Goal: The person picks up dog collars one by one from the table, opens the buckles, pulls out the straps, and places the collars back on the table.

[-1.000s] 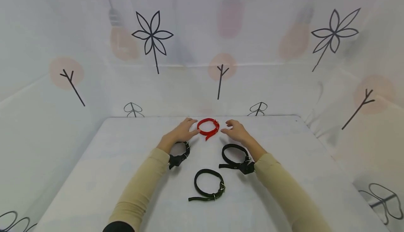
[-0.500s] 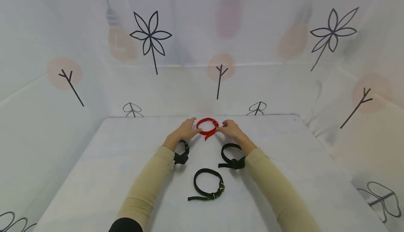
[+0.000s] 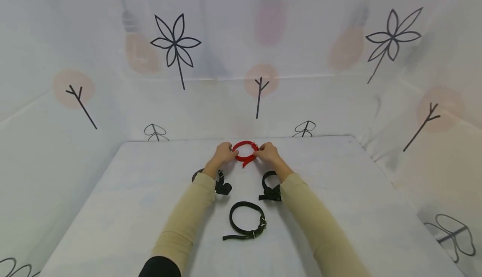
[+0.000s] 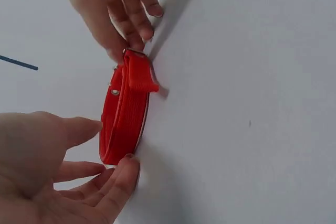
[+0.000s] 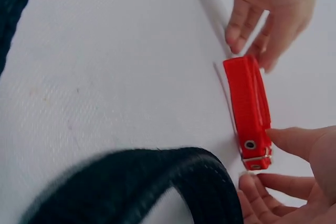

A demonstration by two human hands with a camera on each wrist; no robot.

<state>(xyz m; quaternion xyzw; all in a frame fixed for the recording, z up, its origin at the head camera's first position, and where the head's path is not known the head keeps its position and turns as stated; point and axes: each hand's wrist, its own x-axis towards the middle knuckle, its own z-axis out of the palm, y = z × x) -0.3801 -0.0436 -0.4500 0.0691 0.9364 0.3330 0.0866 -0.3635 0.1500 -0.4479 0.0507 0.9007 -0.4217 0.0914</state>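
Observation:
A red collar (image 3: 245, 159), buckled into a ring with a short loose tail, stands on edge on the white table near its back edge. At its left side my left hand (image 3: 224, 153) pinches the band, thumb at the inside and fingertips at the outside. My right hand (image 3: 268, 153) holds the opposite, buckle side; its thumb (image 5: 294, 141) lies against the red band (image 5: 247, 108), fingertips right at the buckle end. Metal eyelets and a buckle show on the band in the right wrist view.
Three dark collars lie nearer: one (image 3: 221, 178) under the left wrist, one (image 3: 265, 180) beside the right wrist, one (image 3: 244, 204) at front centre. Black cameras sit on both wrists. A white printed cloth (image 3: 214, 105) rises behind the white table (image 3: 124, 210).
Both hands have closed in on the red collar from either side, the right hand moving left to its buckle side. The collars stay in place; the head view shifts slightly.

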